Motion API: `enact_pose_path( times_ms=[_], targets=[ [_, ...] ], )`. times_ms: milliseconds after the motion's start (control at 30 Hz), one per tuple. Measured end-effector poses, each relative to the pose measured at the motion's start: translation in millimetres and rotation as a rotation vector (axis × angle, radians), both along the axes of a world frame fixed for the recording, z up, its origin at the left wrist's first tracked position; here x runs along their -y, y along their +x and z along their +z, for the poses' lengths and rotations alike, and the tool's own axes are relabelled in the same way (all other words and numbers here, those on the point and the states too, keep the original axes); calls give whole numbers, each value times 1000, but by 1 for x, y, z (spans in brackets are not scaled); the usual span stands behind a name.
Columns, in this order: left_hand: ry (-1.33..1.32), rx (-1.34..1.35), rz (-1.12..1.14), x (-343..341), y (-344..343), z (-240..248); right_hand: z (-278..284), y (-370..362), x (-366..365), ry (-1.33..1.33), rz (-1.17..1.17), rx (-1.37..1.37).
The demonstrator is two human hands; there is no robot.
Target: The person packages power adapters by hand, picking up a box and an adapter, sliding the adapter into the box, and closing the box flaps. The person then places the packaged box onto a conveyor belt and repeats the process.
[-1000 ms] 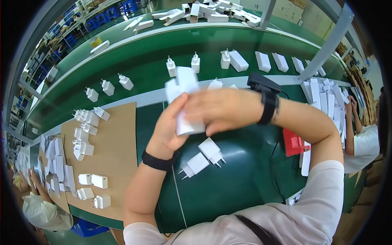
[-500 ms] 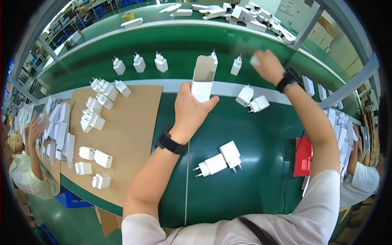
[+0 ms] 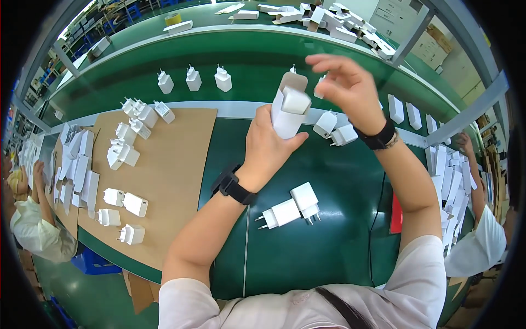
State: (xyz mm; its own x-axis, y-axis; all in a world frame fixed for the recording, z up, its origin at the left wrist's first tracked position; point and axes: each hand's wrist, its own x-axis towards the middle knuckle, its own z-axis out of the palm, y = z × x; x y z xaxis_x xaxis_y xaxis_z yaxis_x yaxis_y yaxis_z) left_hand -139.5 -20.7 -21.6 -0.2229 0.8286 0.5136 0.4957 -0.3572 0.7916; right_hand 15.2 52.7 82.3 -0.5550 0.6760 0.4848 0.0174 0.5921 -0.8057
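My left hand [image 3: 267, 143] grips a small white box [image 3: 287, 124], tilted up with its flap raised. A white plug charger [image 3: 296, 101] sits partly inside, its block showing at the box's open end. To the right of the box my right hand [image 3: 355, 97] is raised in the air, slightly blurred, fingers apart and with nothing visible in it. Just below it lie two white chargers [image 3: 325, 124] on the green table's back edge, one partly behind the wrist. Nearer to me, two more chargers [image 3: 280, 213] rest against each other on the green tabletop [image 3: 318, 257].
Several chargers [image 3: 135, 204] lie on a brown cardboard sheet [image 3: 175, 164] at left; others [image 3: 223, 79] stand along the green back panel. White boxes pile up at left [image 3: 81, 170] and right [image 3: 452, 183]. A red item [image 3: 396, 215] and co-workers' arms [image 3: 475, 183] are at right.
My right hand has come left toward the box and its fingers have spread. A charger now shows in the box's opening, which looked empty before. My left hand has shifted slightly right.
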Motion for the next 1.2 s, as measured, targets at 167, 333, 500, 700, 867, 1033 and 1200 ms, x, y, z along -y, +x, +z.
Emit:
enact_pose_path(
  times_ms=[167,333,500,700,867,1033,1200],
  targets=[
    [-22,48,-93,0,4,3,-15,8,8,-62,104,265],
    [121,-88,-179,3,6,-10,-28,28,-6,-288,-101,130],
    [-19,74,-166,0,-1,-6,-23,128,-121,-456,-402,196],
    [16,126,-129,-4,7,-15,-84,172,-187,-662,-423,117],
    [0,181,-70,3,-17,-22,1,201,-135,-107,-848,537],
    [30,199,-161,5,3,-2,71,334,-32,233,-1090,1596],
    [29,250,-244,3,8,7,11,427,-27,-112,-1372,1622]
  ],
)
